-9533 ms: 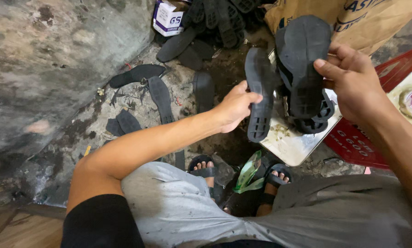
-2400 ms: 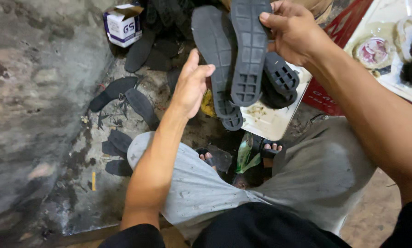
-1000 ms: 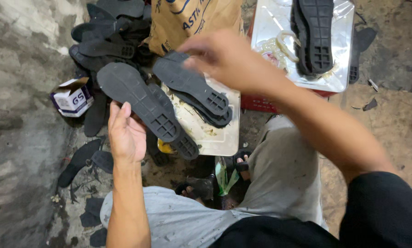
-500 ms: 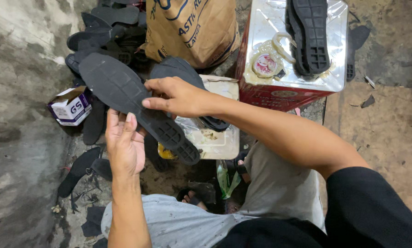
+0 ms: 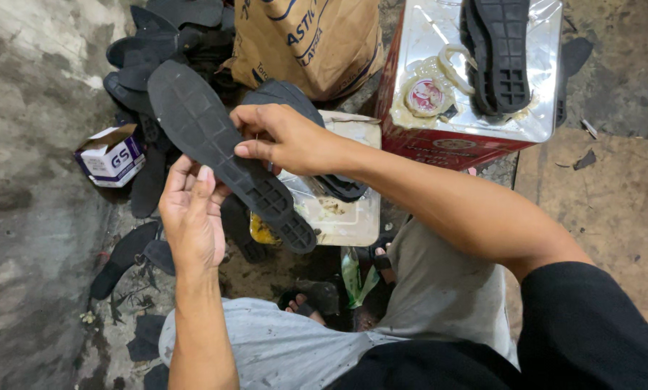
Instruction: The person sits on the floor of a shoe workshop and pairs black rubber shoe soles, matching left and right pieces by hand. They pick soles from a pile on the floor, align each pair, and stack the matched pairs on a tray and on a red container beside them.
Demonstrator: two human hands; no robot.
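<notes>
- Right now your left hand cups the black sole from below at mid-length, fingers curled round its edge
- Your right hand pinches its upper edge from the far side
- Its long axis slants from upper left down to lower right, heel over the white tray
</notes>
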